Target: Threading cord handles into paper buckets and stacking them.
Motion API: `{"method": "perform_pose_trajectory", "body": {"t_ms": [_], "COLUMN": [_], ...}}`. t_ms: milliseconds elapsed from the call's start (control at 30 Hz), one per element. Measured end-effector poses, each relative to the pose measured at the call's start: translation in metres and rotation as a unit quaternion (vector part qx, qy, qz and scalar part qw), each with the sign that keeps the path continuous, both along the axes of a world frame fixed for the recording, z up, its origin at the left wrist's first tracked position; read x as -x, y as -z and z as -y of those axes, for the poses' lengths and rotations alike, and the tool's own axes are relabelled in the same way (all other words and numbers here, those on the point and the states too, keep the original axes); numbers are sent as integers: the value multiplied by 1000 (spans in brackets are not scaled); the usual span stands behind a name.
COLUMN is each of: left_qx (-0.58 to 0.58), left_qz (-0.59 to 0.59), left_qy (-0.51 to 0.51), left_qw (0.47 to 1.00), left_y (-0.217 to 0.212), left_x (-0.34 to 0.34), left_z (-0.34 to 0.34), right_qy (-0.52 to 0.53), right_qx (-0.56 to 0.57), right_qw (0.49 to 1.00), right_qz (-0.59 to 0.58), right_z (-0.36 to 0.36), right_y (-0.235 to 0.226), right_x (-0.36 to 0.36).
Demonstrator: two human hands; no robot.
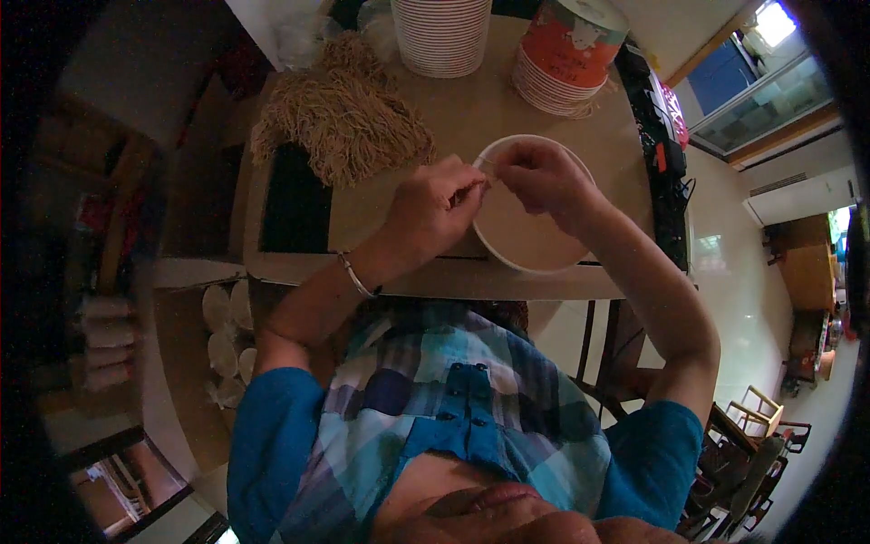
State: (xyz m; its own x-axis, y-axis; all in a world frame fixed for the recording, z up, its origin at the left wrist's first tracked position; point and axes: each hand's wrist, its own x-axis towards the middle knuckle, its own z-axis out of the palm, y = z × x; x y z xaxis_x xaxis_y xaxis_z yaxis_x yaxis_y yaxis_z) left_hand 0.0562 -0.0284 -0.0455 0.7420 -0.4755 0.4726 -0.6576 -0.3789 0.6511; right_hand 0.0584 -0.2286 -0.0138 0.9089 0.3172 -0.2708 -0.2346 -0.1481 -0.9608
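A round white paper bowl (528, 243) stands near the table's front edge. Above its rim my left hand (433, 210) and my right hand (540, 178) meet, fingertips pinched on a thin pale strand (487, 167) stretched between them. A silver bracelet circles my left wrist (357, 276). To the left of my left hand lies a heap of tan dried noodle-like strands (343, 109) on the table.
Two stacks of paper bowls stand at the table's far side, a white ribbed one (441, 34) and a red-printed one (569, 50). A dark tray (295, 208) lies left. White discs (227, 335) sit below the table. Wooden chairs (743, 435) stand at right.
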Motion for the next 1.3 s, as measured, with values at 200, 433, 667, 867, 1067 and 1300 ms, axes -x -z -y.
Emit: {"method": "perform_pose_trajectory", "body": {"t_ms": [200,433,667,867,1067,1300], "left_qx": [80,119,80,96,93,147], "left_qz": [-40,18,10,-20,-30,-125], "left_qy": [-38,-61,-37,-8,11,-10], "left_qw": [995,991,996,995,995,981], "left_y": [-2,3,0,3,14,8], "left_x": [-1,-13,-26,-33,-35,-16], "left_z": [1,3,1,-2,-1,-2], "right_qy": [17,41,51,82,40,-20], "right_qx": [56,35,62,91,155,238], "right_qw": [998,998,993,987,953,923], "right_qz": [4,22,88,103,258,300], "right_z": [-5,-12,-14,-14,-13,-19], "right_y": [-9,-14,-8,-1,5,-6], "right_x": [4,8,4,0,-4,-1]}}
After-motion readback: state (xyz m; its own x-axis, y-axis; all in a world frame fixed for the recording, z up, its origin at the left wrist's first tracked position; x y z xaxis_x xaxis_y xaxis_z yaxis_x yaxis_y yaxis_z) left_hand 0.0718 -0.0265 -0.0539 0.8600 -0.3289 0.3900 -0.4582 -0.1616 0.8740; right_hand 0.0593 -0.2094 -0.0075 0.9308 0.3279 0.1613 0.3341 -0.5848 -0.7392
